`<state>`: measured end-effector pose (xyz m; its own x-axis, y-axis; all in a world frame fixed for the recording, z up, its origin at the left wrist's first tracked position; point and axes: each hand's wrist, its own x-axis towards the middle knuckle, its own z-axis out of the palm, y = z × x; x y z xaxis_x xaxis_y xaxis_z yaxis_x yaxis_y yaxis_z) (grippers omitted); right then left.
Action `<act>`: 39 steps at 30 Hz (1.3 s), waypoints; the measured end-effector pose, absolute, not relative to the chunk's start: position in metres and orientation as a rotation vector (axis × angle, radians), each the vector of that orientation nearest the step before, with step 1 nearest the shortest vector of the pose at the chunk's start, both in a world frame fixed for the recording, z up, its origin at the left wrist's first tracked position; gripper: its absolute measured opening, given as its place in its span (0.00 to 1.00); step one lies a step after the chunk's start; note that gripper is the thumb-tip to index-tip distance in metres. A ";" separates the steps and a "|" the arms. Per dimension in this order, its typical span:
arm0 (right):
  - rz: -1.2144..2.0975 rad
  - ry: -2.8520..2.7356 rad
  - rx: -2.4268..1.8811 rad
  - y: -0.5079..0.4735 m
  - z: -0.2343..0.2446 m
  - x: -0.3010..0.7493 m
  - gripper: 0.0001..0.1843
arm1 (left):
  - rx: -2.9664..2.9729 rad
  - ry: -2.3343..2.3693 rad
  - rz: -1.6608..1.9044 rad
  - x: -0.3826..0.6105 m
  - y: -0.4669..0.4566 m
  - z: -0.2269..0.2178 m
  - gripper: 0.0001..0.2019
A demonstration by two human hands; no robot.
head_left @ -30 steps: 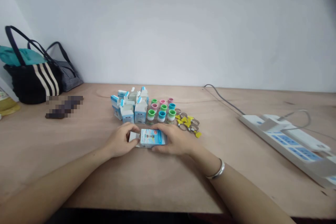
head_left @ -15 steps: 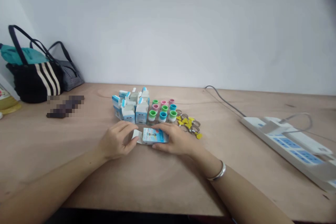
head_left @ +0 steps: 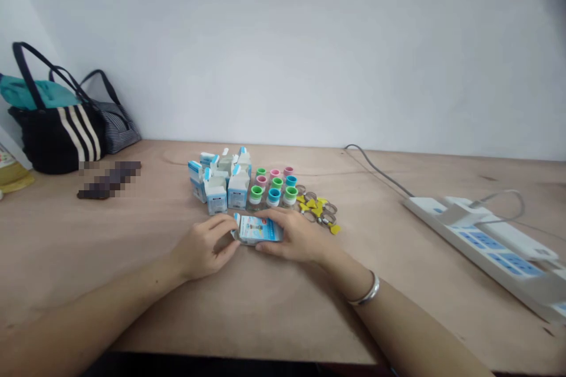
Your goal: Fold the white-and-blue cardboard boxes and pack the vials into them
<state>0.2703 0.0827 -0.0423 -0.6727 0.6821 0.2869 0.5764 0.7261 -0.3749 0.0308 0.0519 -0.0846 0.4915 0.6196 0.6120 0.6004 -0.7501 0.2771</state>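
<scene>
A small blue-and-white carton (head_left: 259,229) lies on its side on the wooden table (head_left: 283,306), held between both hands. My right hand (head_left: 297,237) is wrapped round its right end. My left hand (head_left: 204,246) has curled fingers pressed against its left end, covering the flap there. Just behind stand several upright cartons of the same kind (head_left: 220,181) with open tops, several small bottles with green, pink and blue caps (head_left: 274,184), and a heap of metal rings with yellow tags (head_left: 319,208).
A white power strip (head_left: 484,238) with a grey cable lies at the right. Two handbags (head_left: 57,123) stand at the far left by the wall, with a blurred dark object (head_left: 108,178) in front of them and a yellowish container (head_left: 9,172) at the left edge.
The white flap that stuck out at the carton's left end is now covered by my left fingers, which have closed in against it. My right hand has stayed on the carton.
</scene>
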 end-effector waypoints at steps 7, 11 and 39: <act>0.347 -2.510 -0.996 0.082 -0.042 0.269 0.27 | 2.699 1.102 1.135 0.032 0.054 -0.087 0.11; 0.336 -2.489 -0.988 0.082 -0.044 0.268 0.27 | 2.687 1.074 1.145 0.034 0.053 -0.086 0.10; 0.560 -2.221 -0.841 0.085 -0.051 0.265 0.32 | 2.166 1.022 0.980 0.045 0.074 -0.086 0.19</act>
<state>0.2655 0.0852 -0.0509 -0.5543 0.7015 0.4480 0.4052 0.6976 -0.5909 0.0450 0.0743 -0.0856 0.4459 0.8108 0.3793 0.4125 -0.5622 0.7168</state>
